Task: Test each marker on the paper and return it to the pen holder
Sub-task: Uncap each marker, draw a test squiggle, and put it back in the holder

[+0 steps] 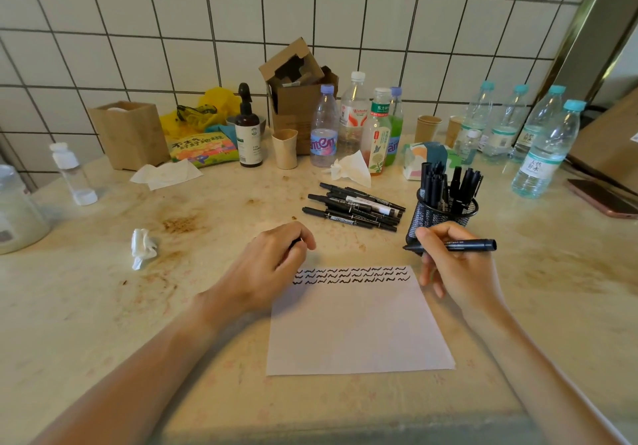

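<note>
Left hand (272,265): back upward, fingers curled under into a loose fist around a small black object that barely shows at the knuckles, what it is cannot be told; bare forearm running down to the lower left corner. Right hand (452,268): thumb and forefinger pinching a slim black marker pen with fine pale lettering (455,245), held nearly level with one end pointing left and the other right, remaining fingers loosely bent beneath; bare forearm running down to the lower right corner. Hands well apart, both wrists low.
</note>
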